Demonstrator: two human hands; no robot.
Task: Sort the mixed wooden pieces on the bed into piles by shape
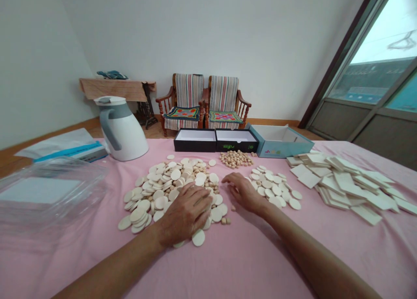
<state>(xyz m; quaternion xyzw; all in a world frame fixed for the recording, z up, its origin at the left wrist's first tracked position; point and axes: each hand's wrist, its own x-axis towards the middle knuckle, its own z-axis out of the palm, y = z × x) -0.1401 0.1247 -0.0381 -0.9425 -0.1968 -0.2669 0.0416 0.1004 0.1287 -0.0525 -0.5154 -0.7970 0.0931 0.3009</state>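
My left hand (187, 212) lies palm down over the near right side of a large heap of round wooden discs (143, 205), its fingers stretched across them. Small wooden cubes (211, 186) are mixed into that heap by its fingertips. Whatever lies under the palm is hidden. To the right, my right hand (244, 190) hovers or rests at the table between the large heap and a smaller pile of discs (272, 186). Its fingers are apart and slightly bent, pointing left, with nothing visible in them. A few loose cubes (226, 221) lie between the hands.
Behind the hands sit a pile of small cubes (236, 159), two black boxes (195, 147) and a light blue box (283, 149). Rectangular wooden pieces (345, 182) are heaped at right. A white jug (127, 134) and clear plastic packaging (48, 195) stand left on the pink cloth (228, 264).
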